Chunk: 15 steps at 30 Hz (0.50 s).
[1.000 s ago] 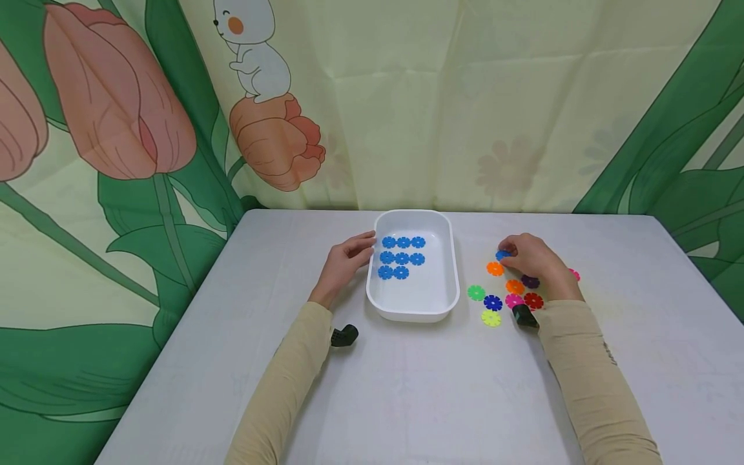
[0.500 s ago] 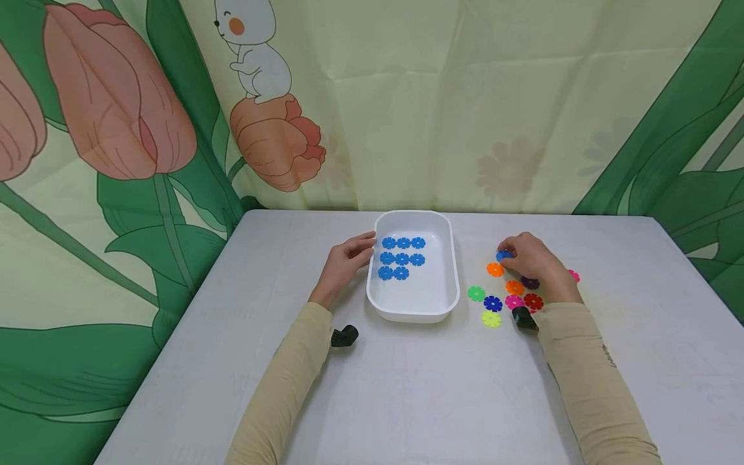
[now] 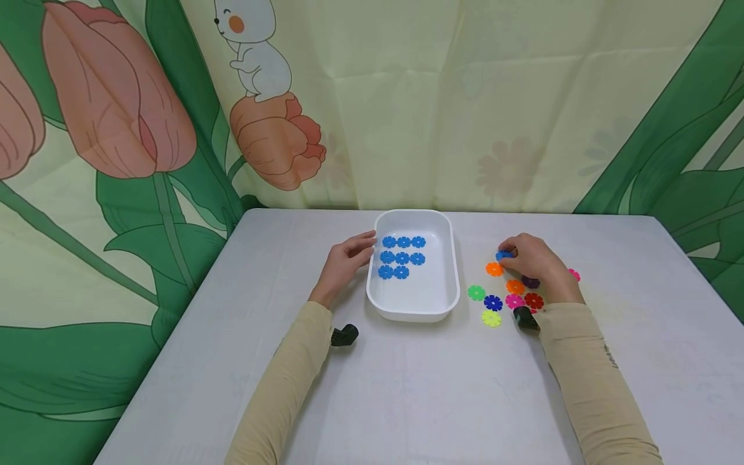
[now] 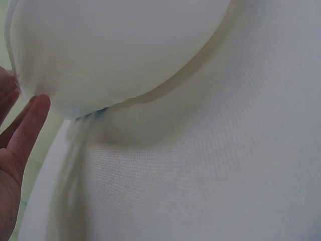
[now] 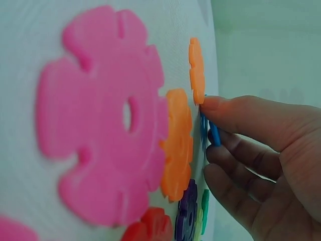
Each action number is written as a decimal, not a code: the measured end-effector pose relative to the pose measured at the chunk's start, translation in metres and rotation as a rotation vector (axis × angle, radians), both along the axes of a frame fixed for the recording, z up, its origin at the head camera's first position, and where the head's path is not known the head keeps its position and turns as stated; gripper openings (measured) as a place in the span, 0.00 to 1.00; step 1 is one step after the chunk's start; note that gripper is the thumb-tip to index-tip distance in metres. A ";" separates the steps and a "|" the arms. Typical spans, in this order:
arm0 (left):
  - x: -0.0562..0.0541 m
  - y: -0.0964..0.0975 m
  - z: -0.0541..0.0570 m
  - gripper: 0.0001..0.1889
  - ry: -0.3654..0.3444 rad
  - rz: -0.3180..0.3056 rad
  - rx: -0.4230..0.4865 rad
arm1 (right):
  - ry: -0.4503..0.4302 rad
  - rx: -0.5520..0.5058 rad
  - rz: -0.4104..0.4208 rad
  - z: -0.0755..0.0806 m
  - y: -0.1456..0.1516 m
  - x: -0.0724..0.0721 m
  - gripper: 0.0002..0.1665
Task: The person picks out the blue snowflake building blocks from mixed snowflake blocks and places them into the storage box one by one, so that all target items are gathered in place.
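Observation:
A white tray (image 3: 415, 310) holds several blue flower-shaped discs (image 3: 402, 258) laid flat in three rows. At its left side, my left hand (image 3: 344, 265) touches the outer wall with relaxed fingertips. The left wrist view shows the fingers (image 4: 31, 123) against that wall. To the right of the tray, my right hand (image 3: 533, 259) pinches a blue flower disc (image 3: 503, 256) low over the table. In the right wrist view this blue disc (image 5: 215, 134) stands on edge between thumb and fingers. An orange disc (image 3: 495, 269) lies right below the right fingertips.
Around the right hand lie more flower discs: green (image 3: 476, 293), dark blue (image 3: 493, 303), yellow (image 3: 491, 318), pink (image 3: 514, 301), red (image 3: 533, 301) and purple (image 3: 530, 282). A printed curtain (image 3: 407, 116) hangs behind the white table (image 3: 378, 400).

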<state>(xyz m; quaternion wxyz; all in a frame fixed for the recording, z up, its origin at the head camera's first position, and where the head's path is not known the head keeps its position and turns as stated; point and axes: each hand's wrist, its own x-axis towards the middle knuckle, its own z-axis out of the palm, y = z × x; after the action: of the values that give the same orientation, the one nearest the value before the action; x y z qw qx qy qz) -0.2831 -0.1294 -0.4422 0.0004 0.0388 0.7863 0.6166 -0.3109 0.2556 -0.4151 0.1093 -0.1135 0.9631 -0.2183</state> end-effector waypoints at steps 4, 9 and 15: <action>0.000 0.000 0.001 0.17 0.007 -0.002 -0.001 | -0.008 -0.010 -0.006 -0.001 0.002 -0.001 0.24; 0.001 0.000 0.001 0.17 0.004 0.002 -0.004 | -0.029 -0.026 -0.038 -0.001 0.001 0.001 0.24; 0.001 0.000 0.002 0.17 -0.007 0.001 -0.001 | -0.027 -0.020 -0.032 0.000 0.001 0.003 0.25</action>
<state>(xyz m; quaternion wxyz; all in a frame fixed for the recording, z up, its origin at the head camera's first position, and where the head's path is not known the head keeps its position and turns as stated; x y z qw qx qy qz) -0.2821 -0.1291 -0.4404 0.0026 0.0361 0.7867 0.6163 -0.3077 0.2561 -0.4149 0.1178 -0.0960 0.9610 -0.2311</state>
